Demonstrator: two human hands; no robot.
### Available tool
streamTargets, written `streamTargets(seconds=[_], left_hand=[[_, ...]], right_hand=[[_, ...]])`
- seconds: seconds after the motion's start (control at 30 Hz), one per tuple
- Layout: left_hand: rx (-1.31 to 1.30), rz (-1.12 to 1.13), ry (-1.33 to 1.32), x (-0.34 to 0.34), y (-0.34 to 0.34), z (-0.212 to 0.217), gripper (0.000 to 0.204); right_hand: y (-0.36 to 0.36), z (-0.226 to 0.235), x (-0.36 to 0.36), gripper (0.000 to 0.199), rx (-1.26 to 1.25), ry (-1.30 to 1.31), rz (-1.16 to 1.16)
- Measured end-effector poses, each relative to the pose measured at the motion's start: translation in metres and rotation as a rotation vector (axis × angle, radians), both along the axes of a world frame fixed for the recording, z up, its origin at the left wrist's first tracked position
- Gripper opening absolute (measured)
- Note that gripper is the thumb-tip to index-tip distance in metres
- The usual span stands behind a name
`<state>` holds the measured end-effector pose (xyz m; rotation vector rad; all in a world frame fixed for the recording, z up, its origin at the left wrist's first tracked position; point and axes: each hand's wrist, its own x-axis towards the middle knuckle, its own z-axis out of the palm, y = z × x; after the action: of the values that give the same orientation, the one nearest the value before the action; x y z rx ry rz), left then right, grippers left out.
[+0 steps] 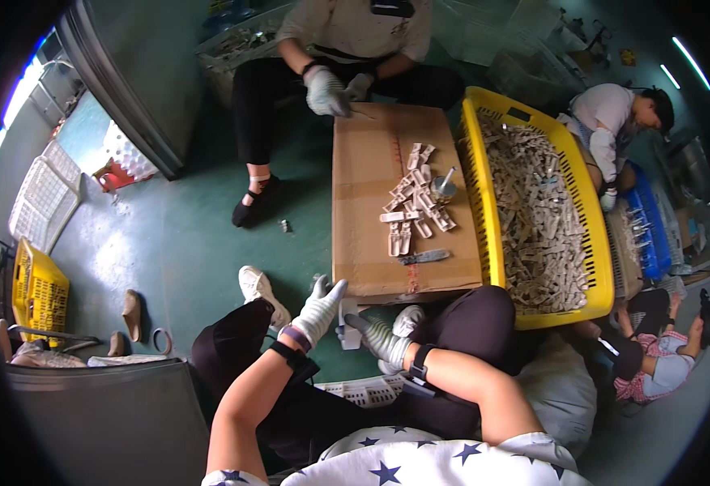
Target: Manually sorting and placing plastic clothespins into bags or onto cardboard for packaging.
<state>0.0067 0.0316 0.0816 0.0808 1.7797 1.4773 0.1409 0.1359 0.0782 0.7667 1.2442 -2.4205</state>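
Steadying the white rectangular piece by the cardboard carton takes even pressure: the right hand seems to touch it, grip unclear; the left hand, spread beside it, looks unladen.

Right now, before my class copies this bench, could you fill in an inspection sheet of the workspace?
Surface: brown cardboard box, used as a tabletop.
Job's things: pale plastic parts heaped loosely on it; a small container with a stick standing in it; a dark flat tool near the close edge.
Clutter: a small stray piece on the floor; loose shoes at far left.
Hands: left hand, gloved, thumb and finger apart, at the box's near-left corner; right hand, gloved, by a pale piece, grip unclear.
Cables: nothing seen clearly.
Surroundings: yellow basket full of parts, right of the box; co-worker seated opposite.
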Motion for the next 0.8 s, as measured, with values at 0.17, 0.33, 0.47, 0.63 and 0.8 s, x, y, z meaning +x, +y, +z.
streamTargets(seconds=[0.17,0.33,0.47,0.63,0.8], left_hand=[[0.068,-0.041,-0.104,0.022,-0.015,-0.027,0.086],[-0.007,-0.054,-0.182,0.028,-0.019,-0.019,0.098],[0.063,-0.01,-0.175,0.03,-0.009,-0.014,0.078],[0.028,-0.105,-0.036,0.034,0.002,-0.009,0.066],[0.046,-0.156,-0.154,0.024,-0.001,-0.006,0.066]], right_hand=[[0.009,-0.012,0.011,0.053,0.383,-0.073,0.161],[0.091,0.104,0.022,0.066,0.687,0.277,0.095],[0.234,0.164,0.038,0.073,0.887,0.141,-0.307],[0.395,0.104,0.097,0.105,1.214,-0.415,0.099],[0.414,-0.037,0.064,0.108,1.316,-0.794,0.604]])
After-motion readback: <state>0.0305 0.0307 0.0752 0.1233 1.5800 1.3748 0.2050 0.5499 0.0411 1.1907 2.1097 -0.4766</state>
